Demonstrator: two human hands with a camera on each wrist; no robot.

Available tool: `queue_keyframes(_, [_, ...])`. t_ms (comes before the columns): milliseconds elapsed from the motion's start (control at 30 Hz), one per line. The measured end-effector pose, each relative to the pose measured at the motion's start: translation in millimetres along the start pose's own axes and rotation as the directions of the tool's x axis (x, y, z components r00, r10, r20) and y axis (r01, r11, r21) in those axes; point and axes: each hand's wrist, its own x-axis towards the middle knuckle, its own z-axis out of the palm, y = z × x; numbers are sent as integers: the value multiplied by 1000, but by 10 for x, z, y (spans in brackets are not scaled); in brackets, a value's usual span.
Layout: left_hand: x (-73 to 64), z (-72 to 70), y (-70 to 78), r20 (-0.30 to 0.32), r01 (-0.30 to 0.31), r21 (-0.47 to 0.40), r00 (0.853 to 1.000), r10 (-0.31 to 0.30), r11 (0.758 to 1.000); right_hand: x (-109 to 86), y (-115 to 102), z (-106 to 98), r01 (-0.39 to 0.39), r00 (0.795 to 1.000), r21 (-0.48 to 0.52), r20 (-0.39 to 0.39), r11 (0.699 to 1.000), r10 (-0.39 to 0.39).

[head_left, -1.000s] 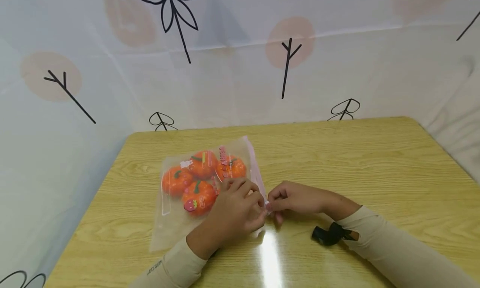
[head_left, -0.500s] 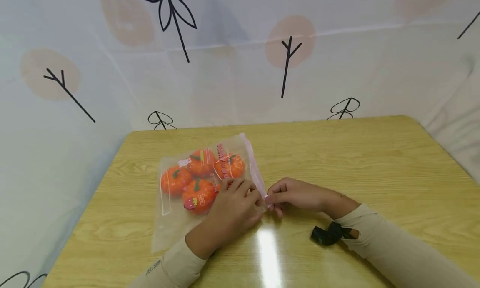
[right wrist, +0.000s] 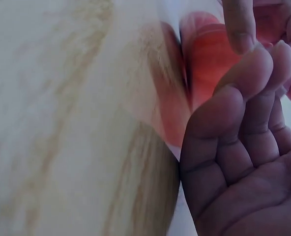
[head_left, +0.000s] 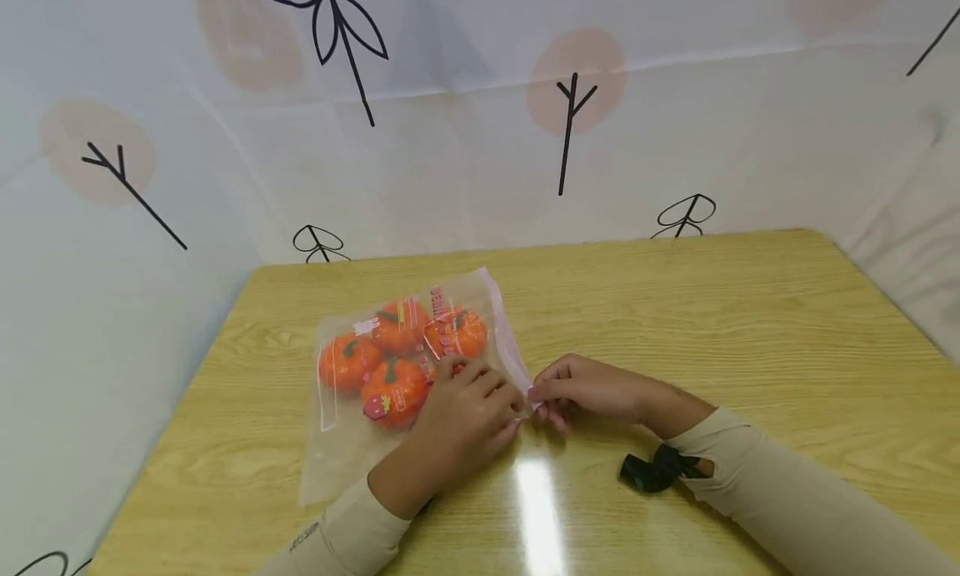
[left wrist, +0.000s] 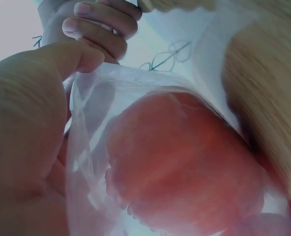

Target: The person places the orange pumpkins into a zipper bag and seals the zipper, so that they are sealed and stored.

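Note:
A clear plastic zip bag (head_left: 330, 468) with pink print lies flat on the table, its pink closure strip (head_left: 506, 334) toward the right. Inside sit several small orange pumpkins (head_left: 396, 391) with green stems; one pumpkin (left wrist: 180, 162) fills much of the left wrist view. My left hand (head_left: 468, 409) lies over the bag's near right part and pinches its edge by the corner, thumb on the film. Just right of it, my right hand (head_left: 592, 388) pinches the near end of the pink strip between thumb and curled index finger. The hands' fingertips are close together.
The wood-grain table (head_left: 712, 309) extends to the right and behind the bag. A printed white cloth (head_left: 465, 167) hangs at the back and sides. A black strap (head_left: 652, 472) hangs at the right wrist, near the tabletop.
My right hand has shifted slightly away from me with the end of the strip. The left thumb has drawn in under the fingers. The bag has barely moved.

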Motion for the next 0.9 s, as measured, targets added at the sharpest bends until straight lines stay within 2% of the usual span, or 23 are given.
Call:
queue_keyframes(467, [-4,-12,0,-25,-10,-30,1000,10,999,7,-41,50,-7,1000,62,-2,998,7])
queue_keyframes(733, [-1,-4,-6,-67,-19,-64,998,15,998,35,-40,76,-34,994,21,-104,999,36])
queue_keyframes(900, [8,11,-21,-106,-48,-41,993,44,998,40,-59,97,-39,988,29,-146,999,43])
